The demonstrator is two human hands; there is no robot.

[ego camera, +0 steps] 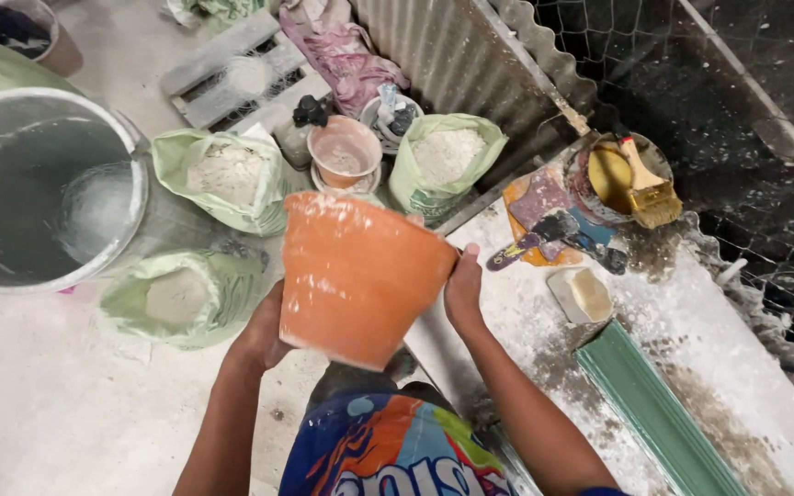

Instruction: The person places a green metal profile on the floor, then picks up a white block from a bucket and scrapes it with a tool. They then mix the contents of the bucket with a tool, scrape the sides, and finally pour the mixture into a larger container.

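Note:
An orange plastic bucket (356, 276), dusted with white powder, is held between both hands above the floor, its side toward me and its mouth pointing away. My left hand (261, 335) grips its left lower side. My right hand (463, 289) presses on its right side, thumb up along the wall. What is inside the bucket is hidden.
Green sacks of white powder (227, 174) (448, 156) (181, 298) stand on the floor beside a big grey drum (48, 184) and a small pinkish bucket (345, 152). On the dusty workbench (691, 321) at right lie scrapers (544, 234), a brush (650, 188) over a tin, a sponge block (581, 294) and a green moulding strip (650, 413).

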